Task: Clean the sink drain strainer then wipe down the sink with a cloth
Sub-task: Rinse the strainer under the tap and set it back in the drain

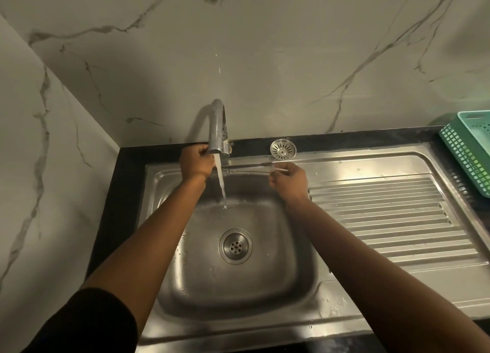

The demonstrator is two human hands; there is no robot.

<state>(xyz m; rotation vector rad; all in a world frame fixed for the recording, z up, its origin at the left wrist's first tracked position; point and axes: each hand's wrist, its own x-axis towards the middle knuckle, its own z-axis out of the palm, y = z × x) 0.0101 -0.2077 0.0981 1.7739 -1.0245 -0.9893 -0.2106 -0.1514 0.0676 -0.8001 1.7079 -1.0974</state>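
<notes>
The round metal drain strainer (283, 148) lies on the black ledge behind the steel sink (164, 246), out of the drain (235, 246). My left hand (196, 162) is closed around the lever at the base of the tap (218, 124). Water runs from the spout into the basin. My right hand (289, 180) hovers over the basin's back right rim, just in front of the strainer. It is closed on a thin pale stick (279, 168), possibly a small brush; its far end is hard to make out. No cloth is in view.
A ribbed steel draining board (384, 212) extends to the right of the basin. A green plastic basket (469, 153) stands at the far right on the counter. Marble wall panels close off the back and the left side.
</notes>
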